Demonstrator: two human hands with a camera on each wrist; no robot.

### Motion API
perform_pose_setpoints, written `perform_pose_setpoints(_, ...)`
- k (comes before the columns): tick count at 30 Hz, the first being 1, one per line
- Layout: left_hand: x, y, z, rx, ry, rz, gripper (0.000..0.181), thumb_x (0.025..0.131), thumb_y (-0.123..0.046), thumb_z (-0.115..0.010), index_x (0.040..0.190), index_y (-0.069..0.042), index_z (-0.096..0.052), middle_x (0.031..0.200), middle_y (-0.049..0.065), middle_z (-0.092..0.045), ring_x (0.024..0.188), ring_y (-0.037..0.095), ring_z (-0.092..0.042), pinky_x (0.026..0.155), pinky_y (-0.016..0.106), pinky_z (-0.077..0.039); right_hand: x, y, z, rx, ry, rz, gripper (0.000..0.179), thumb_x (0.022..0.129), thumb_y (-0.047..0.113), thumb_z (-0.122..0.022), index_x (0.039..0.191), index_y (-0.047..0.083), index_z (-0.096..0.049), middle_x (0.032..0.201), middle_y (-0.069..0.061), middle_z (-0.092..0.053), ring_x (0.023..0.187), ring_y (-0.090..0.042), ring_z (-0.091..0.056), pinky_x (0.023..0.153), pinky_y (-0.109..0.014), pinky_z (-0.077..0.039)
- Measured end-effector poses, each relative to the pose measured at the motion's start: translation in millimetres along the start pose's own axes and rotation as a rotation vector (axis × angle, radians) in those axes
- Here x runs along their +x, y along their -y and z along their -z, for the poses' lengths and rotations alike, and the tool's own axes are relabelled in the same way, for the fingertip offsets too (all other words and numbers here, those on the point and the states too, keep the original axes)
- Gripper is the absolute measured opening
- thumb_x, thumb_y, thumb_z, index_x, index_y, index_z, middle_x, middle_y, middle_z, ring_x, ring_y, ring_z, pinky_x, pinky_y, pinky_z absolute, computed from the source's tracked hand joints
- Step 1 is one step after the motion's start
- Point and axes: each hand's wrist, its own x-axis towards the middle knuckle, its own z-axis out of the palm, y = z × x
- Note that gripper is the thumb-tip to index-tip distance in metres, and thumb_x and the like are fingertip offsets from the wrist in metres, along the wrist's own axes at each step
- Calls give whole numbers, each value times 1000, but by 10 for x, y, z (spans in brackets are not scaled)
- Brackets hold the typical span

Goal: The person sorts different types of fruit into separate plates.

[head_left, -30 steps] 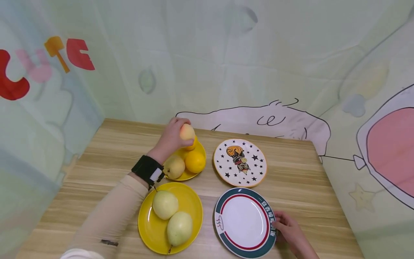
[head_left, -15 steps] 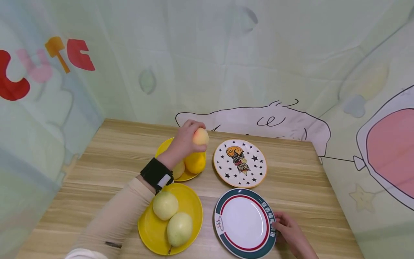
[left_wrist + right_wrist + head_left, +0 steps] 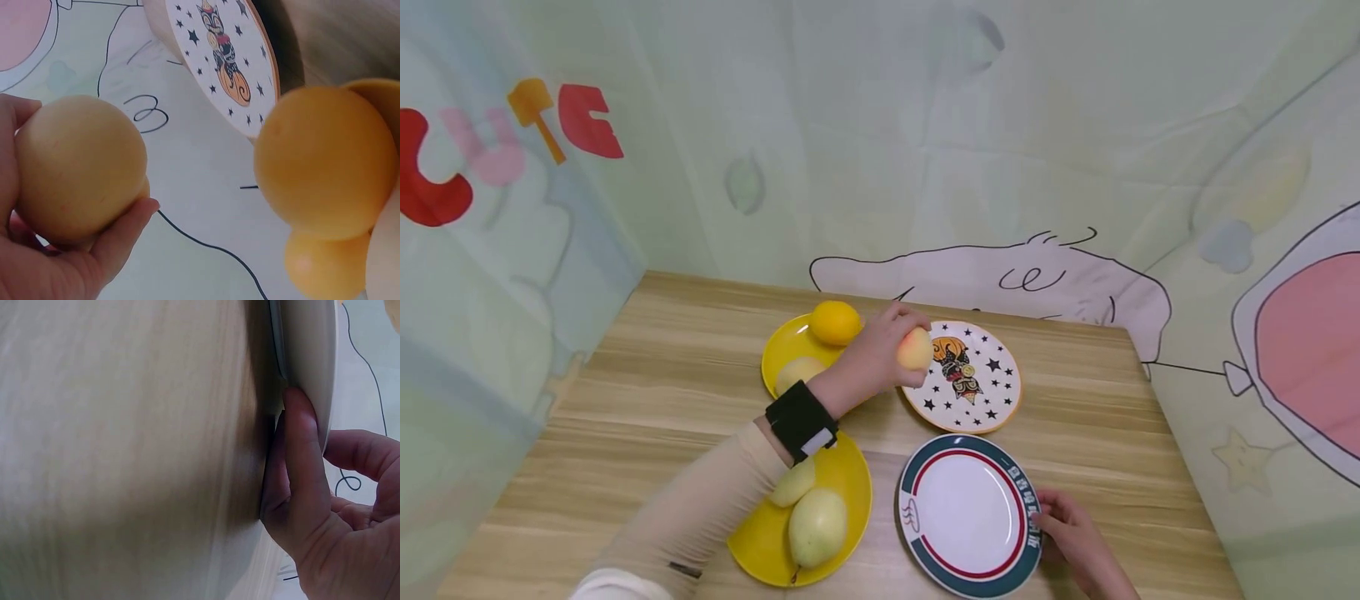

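Note:
My left hand [image 3: 880, 346] grips a pale round peach [image 3: 915, 348] with a pink blush. In the head view it overlaps the left edge of a white plate with black stars and a cartoon figure [image 3: 966, 379]. The left wrist view shows fingers and thumb curled round the peach [image 3: 81, 169]. My right hand [image 3: 1075, 537] pinches the right rim of a white plate with a green and red border [image 3: 970, 517]. Seen from the right wrist, the thumb is on one side of that plate's rim [image 3: 309, 344] and the fingers are underneath.
A yellow plate [image 3: 775, 350] at the back holds a yellow-orange fruit [image 3: 835, 322] and a pale pear [image 3: 797, 372], partly hidden by my left arm. In front, another yellow plate [image 3: 857, 492] bears two green pears [image 3: 817, 527]. A printed curtain [image 3: 880, 150] stands behind the wooden table [image 3: 1097, 408].
My left hand has carried the peach rightward from over the back yellow plate to the star plate's left edge. The right hand keeps its hold on the green-rimmed plate.

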Motion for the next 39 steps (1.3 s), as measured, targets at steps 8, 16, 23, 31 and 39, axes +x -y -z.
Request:
perform_pose_setpoints(8,-63,-146,-200,17,62,-44,56,72,-30,-77,123,-25,-55,124,0,-44,106,22,-45,85,30,-50,9,15,20,-2,7,-28,39,92,1,-50,128,-10,-42,102,-13,-57,85,-19,-56,72,-34,-54)
perform_pose_setpoints(16,-144,-259,-380,49,126,-112,57,71,-30,-77,123,-24,-56,121,-1,-45,101,19,-45,77,22,-47,24,28,22,-5,6,-38,40,91,2,-51,129,-10,-42,103,-14,-57,85,-19,-57,73,-34,-54)
perform_pose_setpoints(23,-248,-395,-581,44,213,-181,59,71,-31,-79,125,-25,-55,121,-2,-44,102,17,-42,77,16,-45,18,5,10,3,12,-21,39,92,1,-50,128,-10,-42,101,-13,-56,84,-19,-57,71,-36,-55)
perform_pose_setpoints(31,-357,-538,-768,88,262,-240,57,69,-33,-79,121,-28,-56,115,-5,-45,92,13,-42,66,12,-40,26,17,22,-12,23,-33,40,93,2,-49,130,-11,-41,104,-15,-57,85,-19,-57,73,-36,-55)
perform_pose_setpoints(39,-477,-575,-918,208,353,-211,66,68,-37,-81,128,-31,-54,124,-3,-49,94,15,-44,65,15,-42,31,14,22,-24,23,-29,40,94,3,-49,130,-10,-41,106,-16,-59,85,-19,-58,72,-36,-55)
